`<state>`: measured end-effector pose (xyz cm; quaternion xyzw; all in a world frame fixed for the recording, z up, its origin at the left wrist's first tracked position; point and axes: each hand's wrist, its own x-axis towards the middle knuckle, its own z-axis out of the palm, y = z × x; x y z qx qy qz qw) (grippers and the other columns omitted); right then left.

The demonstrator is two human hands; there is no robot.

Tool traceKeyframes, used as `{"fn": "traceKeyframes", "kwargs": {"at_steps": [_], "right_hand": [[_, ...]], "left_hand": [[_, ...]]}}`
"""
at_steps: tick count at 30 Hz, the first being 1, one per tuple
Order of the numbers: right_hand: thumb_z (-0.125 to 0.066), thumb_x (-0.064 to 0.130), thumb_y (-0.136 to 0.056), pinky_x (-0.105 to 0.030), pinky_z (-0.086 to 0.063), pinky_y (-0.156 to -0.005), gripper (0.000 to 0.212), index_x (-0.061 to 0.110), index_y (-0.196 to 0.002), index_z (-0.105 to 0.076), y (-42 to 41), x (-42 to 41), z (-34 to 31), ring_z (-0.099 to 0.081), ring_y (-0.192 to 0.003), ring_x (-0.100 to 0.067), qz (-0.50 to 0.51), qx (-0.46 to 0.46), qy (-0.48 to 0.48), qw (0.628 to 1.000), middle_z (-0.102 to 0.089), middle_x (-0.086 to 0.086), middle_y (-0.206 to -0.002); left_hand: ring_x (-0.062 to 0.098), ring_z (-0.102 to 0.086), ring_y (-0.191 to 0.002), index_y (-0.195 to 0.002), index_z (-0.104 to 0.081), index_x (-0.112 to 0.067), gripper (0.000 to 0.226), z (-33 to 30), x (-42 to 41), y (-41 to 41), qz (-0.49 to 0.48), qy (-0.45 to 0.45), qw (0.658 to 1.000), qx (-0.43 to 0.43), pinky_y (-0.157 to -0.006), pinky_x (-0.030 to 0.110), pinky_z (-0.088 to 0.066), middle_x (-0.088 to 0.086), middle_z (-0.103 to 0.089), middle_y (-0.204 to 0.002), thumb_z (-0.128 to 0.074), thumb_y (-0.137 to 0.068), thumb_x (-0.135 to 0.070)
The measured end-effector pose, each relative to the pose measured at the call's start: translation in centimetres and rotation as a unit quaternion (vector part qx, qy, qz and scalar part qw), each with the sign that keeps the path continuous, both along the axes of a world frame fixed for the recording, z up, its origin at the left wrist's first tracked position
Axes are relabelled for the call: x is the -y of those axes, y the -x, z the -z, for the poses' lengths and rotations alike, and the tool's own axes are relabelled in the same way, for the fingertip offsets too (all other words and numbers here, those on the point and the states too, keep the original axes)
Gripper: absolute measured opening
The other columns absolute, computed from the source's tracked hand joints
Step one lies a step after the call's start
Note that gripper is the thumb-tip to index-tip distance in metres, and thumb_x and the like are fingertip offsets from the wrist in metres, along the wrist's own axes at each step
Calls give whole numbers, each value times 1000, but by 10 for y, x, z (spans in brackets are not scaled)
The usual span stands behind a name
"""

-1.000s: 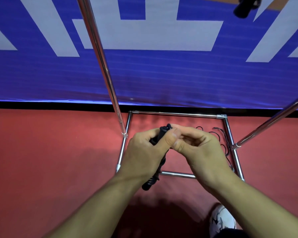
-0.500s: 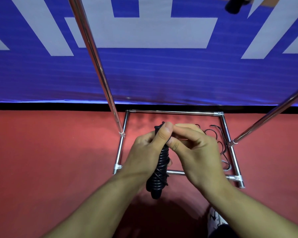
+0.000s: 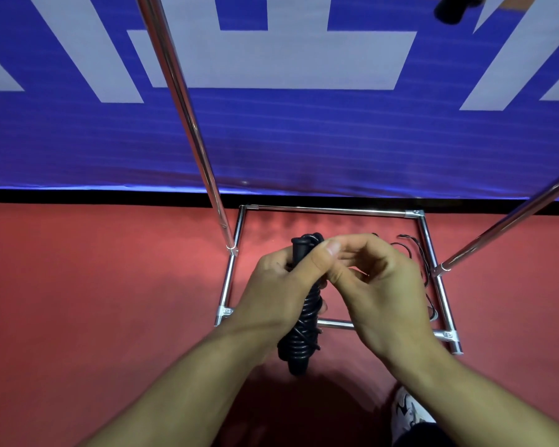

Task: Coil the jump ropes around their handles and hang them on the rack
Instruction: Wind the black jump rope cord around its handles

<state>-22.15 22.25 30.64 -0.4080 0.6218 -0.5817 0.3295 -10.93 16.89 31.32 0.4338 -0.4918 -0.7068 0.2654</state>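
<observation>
Your left hand (image 3: 281,295) is wrapped around the upper half of the coiled jump rope (image 3: 300,330), thumb laid across the front near the top; your right hand (image 3: 381,285) is curled in beside it, fingertips pinched together at the bundle's upper end, apparently on the last free bit of cord (the cord itself is hidden between the fingers, so this is a reading, not a sighting). The bundle is held in the air above the red floor (image 3: 94,301), in front of the base frame of the chrome rack (image 3: 329,211).

The step in hand looks like securing the tail. Keep the left grip firm so the turns cannot slacken, draw the tail snug with the right hand, and tuck it under an upper turn before you let go; a loose end will let the whole coil unwind once it hangs.

The bundle's long axis runs near-upright in the view, tilted slightly: the capped handle ends point up and away from you toward the blue banner (image 3: 304,140), the thicker wound end points down toward you. More loose black cord (image 3: 417,253) lies on the floor inside the frame's right side, still to be wound.
</observation>
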Motion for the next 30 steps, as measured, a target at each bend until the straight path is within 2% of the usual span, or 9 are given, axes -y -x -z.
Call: {"fn": "traceKeyframes", "kwargs": {"at_steps": [4,7,10,14,17,19,22,25,30], "right_hand": [[-62,-3,-91,-23,-55,-75,21,15,-102,-58,2,2,-3,-68,-74,-11,-21,105,0,994,-72,1,-74],[-48,-12,-92,-29,-57,-77,25,9,-105,-53,5,4,-7,-72,-79,-22,-39,236,2,971,-73,-7,-80],[-46,-8,-93,-33,-58,-83,22,10,-105,-51,5,7,-7,-72,-85,-23,-40,274,-25,961,-75,-8,-93],[-61,17,-96,-29,-53,-79,11,22,-85,-60,8,7,-4,-65,-82,-13,-10,101,-40,994,-67,8,-84],[-68,45,-80,-19,-46,-73,16,30,-78,-65,9,3,0,-57,-78,-11,-23,-60,-41,997,-60,3,-88],[-74,46,-77,-16,-43,-70,15,32,-77,-70,9,3,4,-52,-75,-9,-31,-114,-67,991,-56,6,-88],[-81,33,-76,-14,-39,-63,7,32,-75,-74,10,3,4,-46,-64,-6,-25,-129,-106,986,-53,5,-82],[-82,30,-75,-15,-36,-59,5,31,-75,-76,11,4,1,-41,-57,-4,-21,-113,-125,985,-50,4,-77],[-80,37,-78,-14,-32,-52,9,28,-79,-76,10,2,1,-39,-52,-3,-9,-84,-162,983,-44,9,-71]], "left_hand": [[22,-54,-53,-75,-62,-2,39,3,1,1,-40,48,997,41,-49,29,-48,5,-54,-61,-74,-86,-37],[16,-55,-52,-81,-69,-21,30,4,6,-2,-35,107,989,92,-54,34,-48,-3,-55,-54,-70,-77,-50],[11,-54,-51,-85,-69,-41,18,10,8,-4,-47,180,969,164,-56,29,-46,-10,-57,-52,-65,-74,-55],[5,-60,-66,-86,-67,-41,16,16,7,-2,-59,247,932,257,-63,23,-48,-19,-64,-66,-71,-77,-53],[7,-61,-71,-92,-68,-36,24,15,5,-1,-50,279,915,286,-62,22,-47,-13,-66,-70,-66,-77,-54],[7,-57,-67,-90,-67,-35,20,14,5,0,-49,298,905,298,-57,14,-40,-14,-63,-65,-66,-77,-50],[-3,-50,-61,-88,-67,-35,12,16,5,0,-44,316,892,319,-59,7,-36,-17,-54,-59,-71,-78,-39],[8,-43,-65,-91,-69,-34,15,19,5,1,-51,328,884,330,-60,4,-34,-19,-51,-61,-72,-77,-38],[6,-54,-71,-94,-62,-32,24,19,6,5,-71,293,894,331,-60,8,-36,-17,-66,-74,-74,-74,-37]]}}
